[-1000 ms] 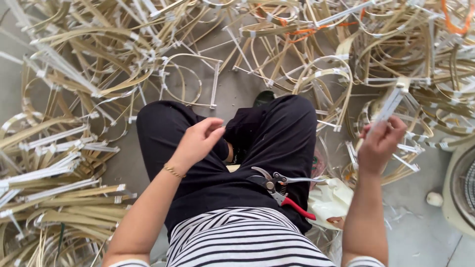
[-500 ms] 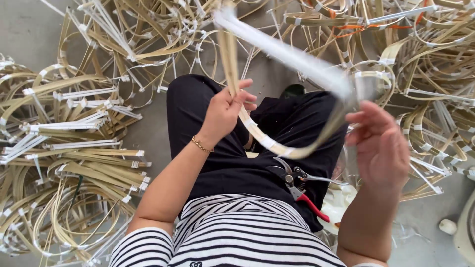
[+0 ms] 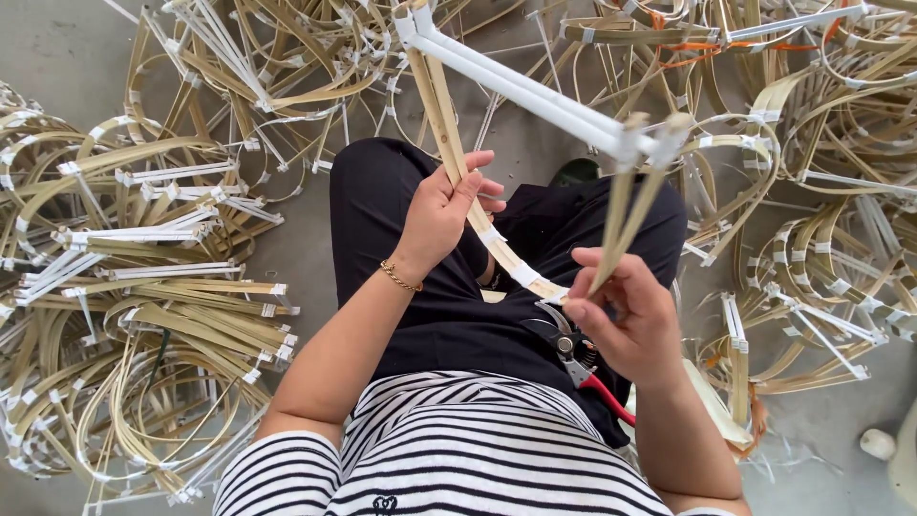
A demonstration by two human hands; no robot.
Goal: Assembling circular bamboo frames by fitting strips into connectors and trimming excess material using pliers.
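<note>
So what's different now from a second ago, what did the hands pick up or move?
Both hands took hold of a bamboo frame: the left hand came off the lap to grip one strip, the right hand dropped to pinch the other. The red-handled shears stayed on the lap.

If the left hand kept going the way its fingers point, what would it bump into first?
The left hand grips a bamboo strip, fingers pointing toward the right hand. Going on, it would probably meet the other bamboo strips that hand pinches, though depth is unclear.

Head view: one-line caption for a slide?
Seated person's left hand and right hand hold a bent cane-strip frame; pruning shears lie on the lap.
</note>
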